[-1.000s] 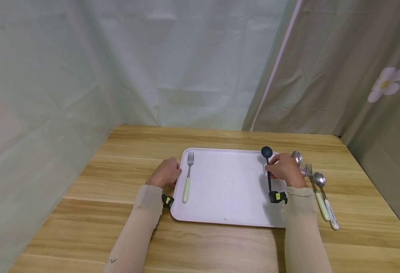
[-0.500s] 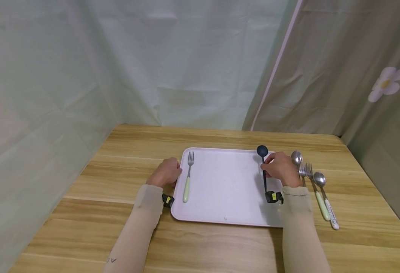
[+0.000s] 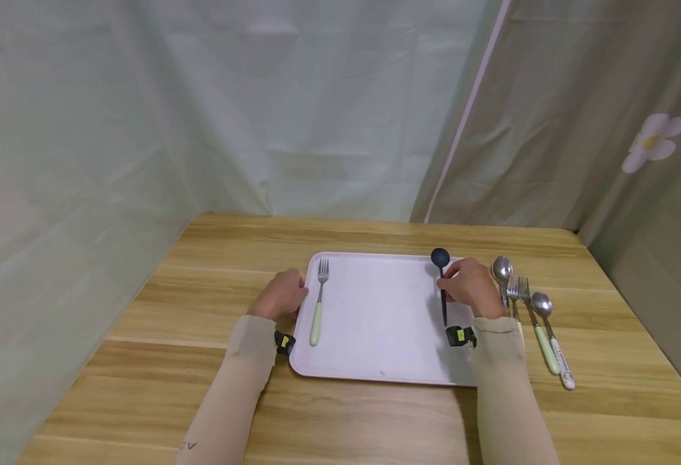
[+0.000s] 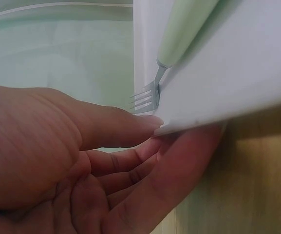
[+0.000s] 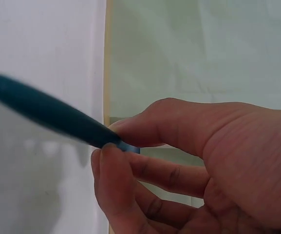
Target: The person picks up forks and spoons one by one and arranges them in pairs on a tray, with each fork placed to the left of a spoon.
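A white tray point(image 3: 381, 323) lies on the wooden table, and a green-handled fork point(image 3: 316, 323) rests along its left side, tines away from me. My left hand point(image 3: 279, 294) grips the tray's left edge, thumb on top and fingers underneath in the left wrist view. Over the tray's right part, my right hand point(image 3: 472, 287) pinches a dark spoon point(image 3: 440, 257) by its handle. The round bowl points to the far edge. In the right wrist view the teal-looking handle point(image 5: 52, 111) sticks out from between thumb and fingertips.
Right of the tray lie a metal spoon point(image 3: 501, 267), a fork point(image 3: 513, 289) partly behind the right arm, a green-handled fork point(image 3: 546, 349) and a spoon with a patterned handle point(image 3: 542, 305). Pale curtains point(image 3: 328, 116) hang behind and beside the table.
My right hand has moved left over the tray with the dark spoon, uncovering more of the cutlery on the right. The left hand stays on the tray's edge.
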A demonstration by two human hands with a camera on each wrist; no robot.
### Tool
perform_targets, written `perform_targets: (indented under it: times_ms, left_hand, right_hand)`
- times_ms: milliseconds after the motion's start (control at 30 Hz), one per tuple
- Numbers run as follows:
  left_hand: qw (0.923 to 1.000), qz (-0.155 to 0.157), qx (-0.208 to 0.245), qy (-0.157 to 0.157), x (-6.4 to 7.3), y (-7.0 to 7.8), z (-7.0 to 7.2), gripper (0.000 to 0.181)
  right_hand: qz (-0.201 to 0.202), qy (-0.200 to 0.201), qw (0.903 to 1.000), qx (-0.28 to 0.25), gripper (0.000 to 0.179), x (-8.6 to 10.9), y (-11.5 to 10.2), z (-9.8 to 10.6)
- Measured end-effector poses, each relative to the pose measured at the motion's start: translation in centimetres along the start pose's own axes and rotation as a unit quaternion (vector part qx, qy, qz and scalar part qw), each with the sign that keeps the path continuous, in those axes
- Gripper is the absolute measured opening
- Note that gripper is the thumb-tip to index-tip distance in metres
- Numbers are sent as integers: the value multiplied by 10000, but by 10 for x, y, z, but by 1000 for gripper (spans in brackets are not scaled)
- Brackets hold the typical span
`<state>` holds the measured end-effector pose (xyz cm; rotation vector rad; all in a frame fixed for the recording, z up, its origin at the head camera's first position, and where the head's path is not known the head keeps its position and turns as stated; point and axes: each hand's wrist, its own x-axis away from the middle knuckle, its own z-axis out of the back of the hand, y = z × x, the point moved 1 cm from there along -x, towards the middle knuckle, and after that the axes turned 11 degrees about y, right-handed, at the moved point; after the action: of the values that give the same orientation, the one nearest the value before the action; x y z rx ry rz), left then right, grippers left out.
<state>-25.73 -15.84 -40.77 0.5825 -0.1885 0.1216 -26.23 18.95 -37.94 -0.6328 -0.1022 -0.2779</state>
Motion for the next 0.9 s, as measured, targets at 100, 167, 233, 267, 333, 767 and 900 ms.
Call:
perform_targets:
  times_ms: [100,167,233,267,333,767,900]
  left_hand:
    - [10000,36,11,-17,0,0,0,24]
    - [10000,60,25,-28,0,0,0,24]
    - [10000,71,29,-30,0,0,0,24]
    - [10000,73,27,-25,0,0,0,24]
    - [10000,70,20,-16,0,0,0,24]
    - [10000,53,-34,-20,-2,-1,-1,25]
    - [10000,73,-39,-27,-2,0,0,25]
  right_hand:
    - [100,45,9999,5,30,0,-2,-2]
    - [192,91,9998,21,30,1,-3,-4]
    - [275,136,9995,37,29,1,-5,-5]
    - [296,159,9994,35,29,1,-5,-6]
    - [309,188,9993,29,28,2,-7,-7]
    - [368,94,9993,-24,28,3,-14,-16]
    - [372,110,9992,-54,27,4,-16,-17]
